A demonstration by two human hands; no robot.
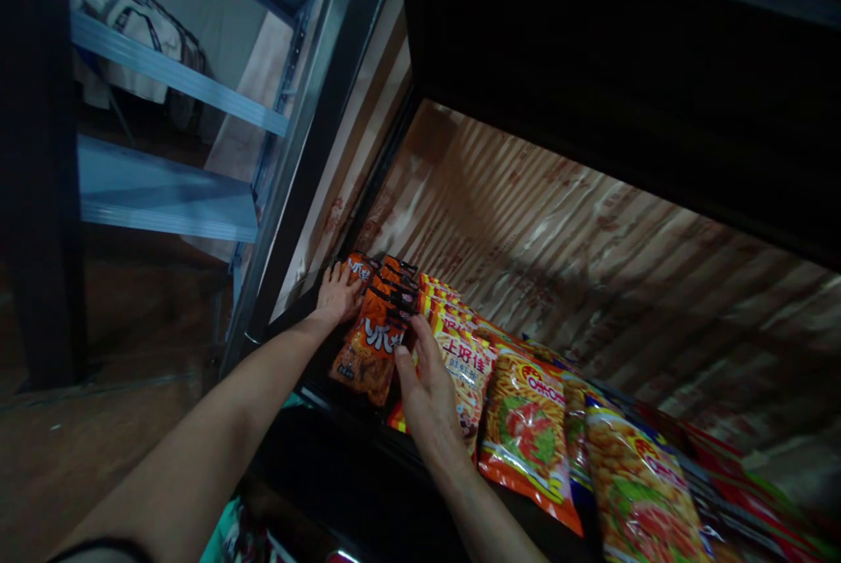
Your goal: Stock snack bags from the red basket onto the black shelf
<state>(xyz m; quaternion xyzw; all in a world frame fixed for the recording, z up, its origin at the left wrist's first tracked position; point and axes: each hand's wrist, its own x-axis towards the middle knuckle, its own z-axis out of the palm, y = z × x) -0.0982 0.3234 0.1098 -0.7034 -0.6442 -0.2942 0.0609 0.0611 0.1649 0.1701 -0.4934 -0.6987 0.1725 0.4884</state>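
My left hand (340,292) reaches to the left end of a dark shelf, fingers spread against an orange snack bag (358,265) near the back corner. In front of it stands a row of orange and black snack bags (371,344), leaning one behind another. My right hand (428,383) is between that row and the yellow and red snack bags (465,353). Its thumb and fingers are apart, close to the right edge of the front orange bag. Whether its fingertips touch a bag is hard to make out.
Further right lean orange noodle-snack bags (526,423) and a yellow and blue bag (637,484). A metal post (295,160) bounds the shelf on the left. Beyond it are a pale blue rack (167,191) and hanging clothes (141,29). A dark upper shelf (591,64) overhangs.
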